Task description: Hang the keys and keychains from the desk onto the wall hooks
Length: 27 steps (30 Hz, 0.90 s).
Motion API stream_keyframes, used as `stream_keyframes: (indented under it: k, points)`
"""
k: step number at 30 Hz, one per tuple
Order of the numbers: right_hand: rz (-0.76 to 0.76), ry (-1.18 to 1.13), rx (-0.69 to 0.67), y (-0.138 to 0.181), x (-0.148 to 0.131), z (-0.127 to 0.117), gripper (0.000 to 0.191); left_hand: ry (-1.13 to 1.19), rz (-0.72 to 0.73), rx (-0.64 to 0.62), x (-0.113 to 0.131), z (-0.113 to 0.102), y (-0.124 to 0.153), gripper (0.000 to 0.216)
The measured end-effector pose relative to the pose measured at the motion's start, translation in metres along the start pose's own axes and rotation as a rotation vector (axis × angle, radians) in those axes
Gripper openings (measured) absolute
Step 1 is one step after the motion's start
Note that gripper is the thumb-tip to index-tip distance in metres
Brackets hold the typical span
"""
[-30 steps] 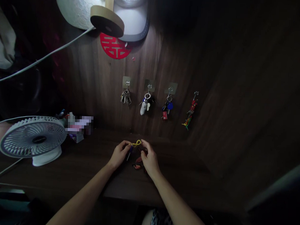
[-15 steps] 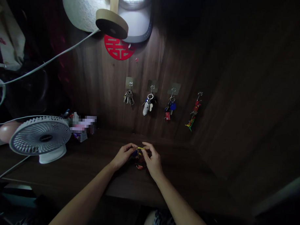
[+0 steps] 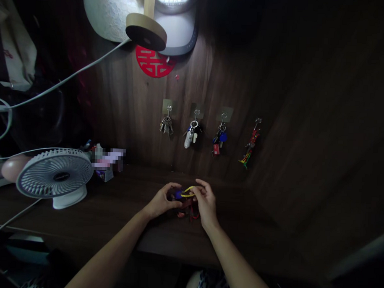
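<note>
My right hand (image 3: pixel 206 203) pinches one end of a yellow cord loop (image 3: pixel 187 196) between thumb and fingers. The loop stretches left to a small blue piece (image 3: pixel 178 194). Around that piece curves my left hand (image 3: pixel 161 201), its thumb and forefinger spread apart; whether its lower fingers touch the piece is hidden. Below the loop, between both hands, lies a dark reddish bundle with a red cord (image 3: pixel 195 215) on the wooden shelf; its details are too dim to make out.
Key bunches (image 3: pixel 166 125) and a red braided cord (image 3: pixel 251 142) hang from several hooks on the back panel. A white fan (image 3: pixel 57 177) stands left, with small items (image 3: pixel 106 173) beside it. Overhead is a lamp (image 3: pixel 146 31) with a trailing white cable (image 3: pixel 71 74).
My right hand has moved right, drawing the yellow loop out longer. My left thumb and forefinger have spread apart, and the blue piece shows more. The view has shifted slightly.
</note>
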State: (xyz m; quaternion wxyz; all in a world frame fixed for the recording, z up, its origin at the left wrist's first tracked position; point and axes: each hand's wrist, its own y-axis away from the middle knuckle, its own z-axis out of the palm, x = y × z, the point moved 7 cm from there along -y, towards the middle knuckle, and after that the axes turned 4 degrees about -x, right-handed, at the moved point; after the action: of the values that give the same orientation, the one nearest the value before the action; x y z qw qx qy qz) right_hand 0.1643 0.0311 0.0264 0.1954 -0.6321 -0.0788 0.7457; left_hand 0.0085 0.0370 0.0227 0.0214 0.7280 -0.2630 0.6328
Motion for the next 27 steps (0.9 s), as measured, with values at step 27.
stream_keyframes:
  k: [27]
  points:
    - [-0.233,0.164,-0.207,-0.01,-0.065,-0.032,0.034,-0.199,-0.079,0.08,-0.011,-0.007,-0.004,0.03]
